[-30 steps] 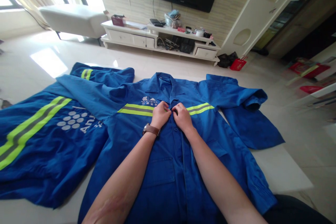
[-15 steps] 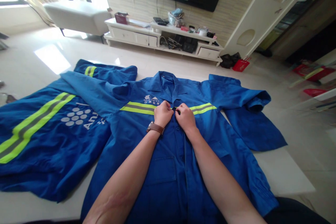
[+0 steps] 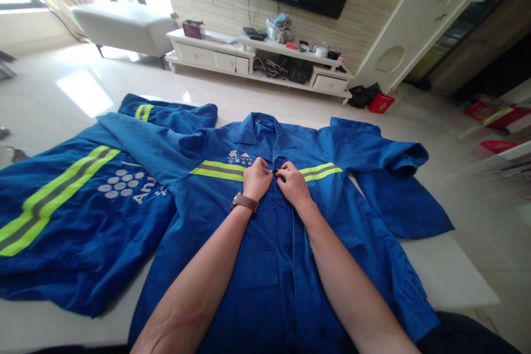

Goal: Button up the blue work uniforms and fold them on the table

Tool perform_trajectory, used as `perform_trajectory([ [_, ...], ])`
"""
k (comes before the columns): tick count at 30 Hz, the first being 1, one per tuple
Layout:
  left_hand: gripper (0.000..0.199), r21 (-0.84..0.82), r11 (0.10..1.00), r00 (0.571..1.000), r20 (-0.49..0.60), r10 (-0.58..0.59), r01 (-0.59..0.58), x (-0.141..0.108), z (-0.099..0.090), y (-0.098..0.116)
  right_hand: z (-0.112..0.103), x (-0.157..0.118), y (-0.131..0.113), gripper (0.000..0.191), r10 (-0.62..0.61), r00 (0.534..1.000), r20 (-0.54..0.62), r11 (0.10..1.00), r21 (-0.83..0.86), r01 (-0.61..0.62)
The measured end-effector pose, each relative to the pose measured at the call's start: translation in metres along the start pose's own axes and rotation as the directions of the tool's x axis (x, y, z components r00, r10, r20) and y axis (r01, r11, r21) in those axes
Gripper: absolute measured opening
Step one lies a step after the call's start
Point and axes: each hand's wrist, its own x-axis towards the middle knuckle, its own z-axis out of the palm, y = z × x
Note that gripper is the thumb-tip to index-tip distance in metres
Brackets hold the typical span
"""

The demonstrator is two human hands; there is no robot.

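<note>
A blue work jacket (image 3: 257, 221) with a yellow-and-grey reflective band lies spread out, its collar (image 3: 259, 133) away from me. Both my hands meet at its front opening, level with the band. My left hand (image 3: 258, 178), a brown-strapped watch (image 3: 244, 201) on its wrist, pinches one front edge. Close beside it, my right hand (image 3: 292, 183) pinches the other edge, fingers curled. Between the fingertips the cloth is bunched, and any button there is too small to make out. Buttons (image 3: 281, 203) run down the placket below my hands.
More blue clothing with reflective bands (image 3: 136, 182) lies at the left, and a further blue piece (image 3: 402, 199) at the right. They rest on a white table (image 3: 452, 271). Beyond the tiled floor stand a cluttered white TV cabinet (image 3: 207, 58) and a grey bench (image 3: 120, 25).
My right fingers have shifted very slightly at the jacket's front edge. Both hands stay at the same spot and the jacket lies as before.
</note>
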Motion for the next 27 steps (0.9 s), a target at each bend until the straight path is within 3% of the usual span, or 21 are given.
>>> perform_trajectory([
  [17,0.023,-0.031,0.999,0.998,-0.053,0.035,-0.036,-0.0053,0.0001,0.004,0.0042,-0.0018,-0.0005,0.022,0.017,0.997,-0.079,0.996,0.088,-0.01],
  [27,0.018,-0.015,0.999,0.998,-0.061,0.033,-0.034,-0.0073,-0.0008,0.0063,-0.0025,0.0011,-0.0048,0.025,-0.007,0.999,0.038,0.998,-0.059,0.01],
])
